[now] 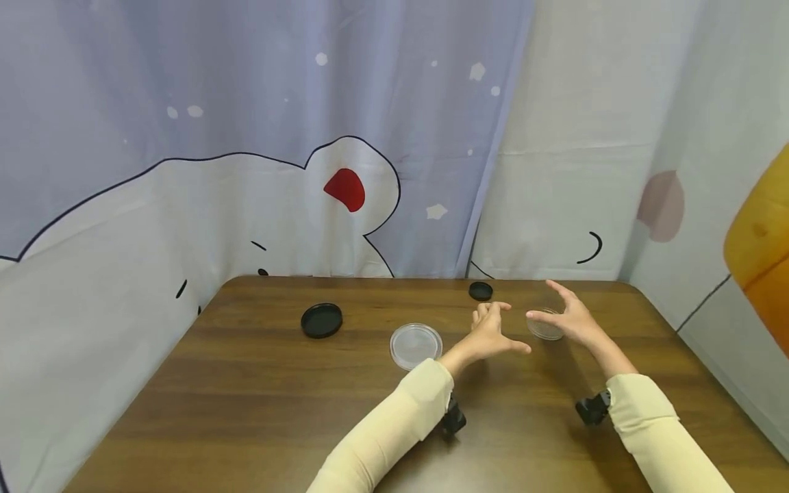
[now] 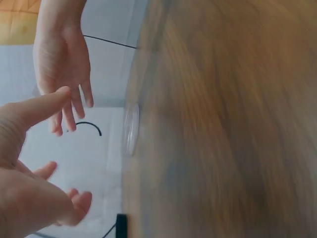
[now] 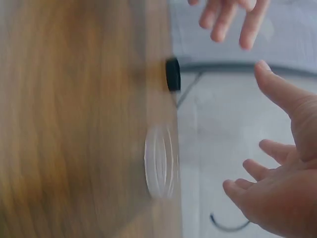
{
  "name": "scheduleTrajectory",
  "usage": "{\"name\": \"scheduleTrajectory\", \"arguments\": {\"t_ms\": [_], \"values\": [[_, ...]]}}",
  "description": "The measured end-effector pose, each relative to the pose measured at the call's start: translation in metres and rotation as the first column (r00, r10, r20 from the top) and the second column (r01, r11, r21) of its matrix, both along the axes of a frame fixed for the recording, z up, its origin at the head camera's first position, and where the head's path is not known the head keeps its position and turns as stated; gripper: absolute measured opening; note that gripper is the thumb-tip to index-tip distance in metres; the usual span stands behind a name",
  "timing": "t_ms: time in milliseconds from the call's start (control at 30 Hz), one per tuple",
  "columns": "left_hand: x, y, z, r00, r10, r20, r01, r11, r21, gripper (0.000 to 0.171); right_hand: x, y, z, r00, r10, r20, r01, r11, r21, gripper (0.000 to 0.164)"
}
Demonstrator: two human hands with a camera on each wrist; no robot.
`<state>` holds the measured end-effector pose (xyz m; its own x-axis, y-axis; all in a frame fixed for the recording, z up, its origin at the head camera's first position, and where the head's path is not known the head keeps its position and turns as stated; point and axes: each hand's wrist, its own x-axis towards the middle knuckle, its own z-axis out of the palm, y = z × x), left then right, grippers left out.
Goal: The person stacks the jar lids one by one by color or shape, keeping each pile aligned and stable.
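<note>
Both hands hover over the wooden table with nothing in them. My left hand (image 1: 487,334) is raised between two clear round dishes, its thumb spread from its loosely bent fingers. My right hand (image 1: 574,320) is near a small clear round dish (image 1: 545,327), which it partly overlaps in the head view; its thumb and fingers are spread wide. In the right wrist view this clear dish (image 3: 158,162) lies on the table, below the hand. The larger clear round dish (image 1: 414,346) lies left of my left hand, partly hidden by the sleeve.
A larger black round dish (image 1: 321,320) lies at the left on the wooden table (image 1: 265,404). Near the back edge is a smaller black round piece (image 1: 481,291). A printed curtain (image 1: 246,89) hangs behind the table and along its right side.
</note>
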<state>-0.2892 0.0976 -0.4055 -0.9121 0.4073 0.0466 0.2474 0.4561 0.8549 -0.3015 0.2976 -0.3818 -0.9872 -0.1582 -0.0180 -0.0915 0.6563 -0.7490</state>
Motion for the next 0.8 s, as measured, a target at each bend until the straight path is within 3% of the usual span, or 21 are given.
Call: {"name": "scheduleTrajectory", "arguments": {"t_ms": [233, 367, 567, 633, 700, 800], "values": [[0.000, 0.029, -0.004, 0.983, -0.024, 0.180, -0.010, 0.983, 0.185, 0.084, -0.005, 0.036, -0.014, 0.993, 0.043, 0.110, -0.044, 0.999, 0.012, 0.114], [-0.001, 0.040, -0.012, 0.986, 0.023, 0.167, -0.055, 0.981, 0.188, 0.085, -0.007, 0.046, -0.031, 0.979, 0.058, 0.197, -0.051, 0.998, -0.042, 0.112], [-0.004, 0.050, -0.025, 0.983, 0.119, 0.137, -0.152, 0.954, 0.259, 0.080, -0.014, 0.054, -0.053, 0.934, 0.117, 0.336, -0.050, 0.979, -0.200, 0.113], [-0.008, 0.051, -0.028, 0.982, 0.151, 0.117, -0.173, 0.963, 0.207, 0.079, -0.018, 0.057, -0.055, 0.929, 0.131, 0.345, -0.057, 0.975, -0.216, 0.113], [-0.012, 0.050, -0.029, 0.979, 0.182, 0.088, -0.191, 0.977, 0.100, 0.081, -0.022, 0.057, -0.054, 0.928, 0.135, 0.346, -0.072, 0.979, -0.189, 0.112], [-0.019, 0.047, -0.031, 0.974, 0.218, 0.063, -0.215, 0.975, -0.051, 0.084, -0.029, 0.053, -0.049, 0.931, 0.151, 0.333, -0.115, 0.985, -0.127, 0.110]]}}
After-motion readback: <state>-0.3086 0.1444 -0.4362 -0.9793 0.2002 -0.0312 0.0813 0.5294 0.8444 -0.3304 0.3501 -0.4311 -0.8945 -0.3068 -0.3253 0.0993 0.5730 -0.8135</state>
